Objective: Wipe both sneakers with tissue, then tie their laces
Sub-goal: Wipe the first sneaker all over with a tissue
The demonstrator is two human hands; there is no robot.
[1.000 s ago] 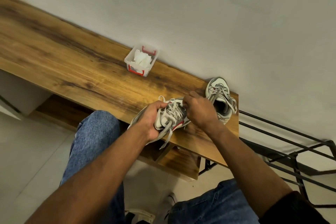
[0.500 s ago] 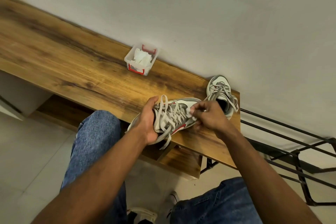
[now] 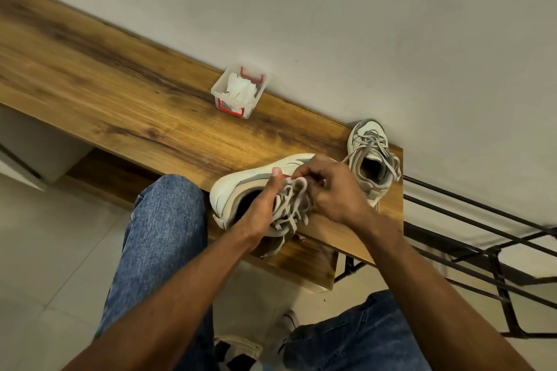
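The near sneaker (image 3: 241,187) lies at the worktop (image 3: 135,105) edge. The left hand (image 3: 262,211) grips its collar; the right hand (image 3: 334,190) pinches the laces (image 3: 289,205). Laces are soft and limp: grip near their ends.

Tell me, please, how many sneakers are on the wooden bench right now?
2: one sneaker at the front edge, held by the left hand and right hand; the other sneaker by the wall.

You're in a home entryway.
Beside the long wood-grain bench (image 3: 126,105) against a plain wall: black metal shoe rack (image 3: 482,250), pale tiled floor (image 3: 45,265).
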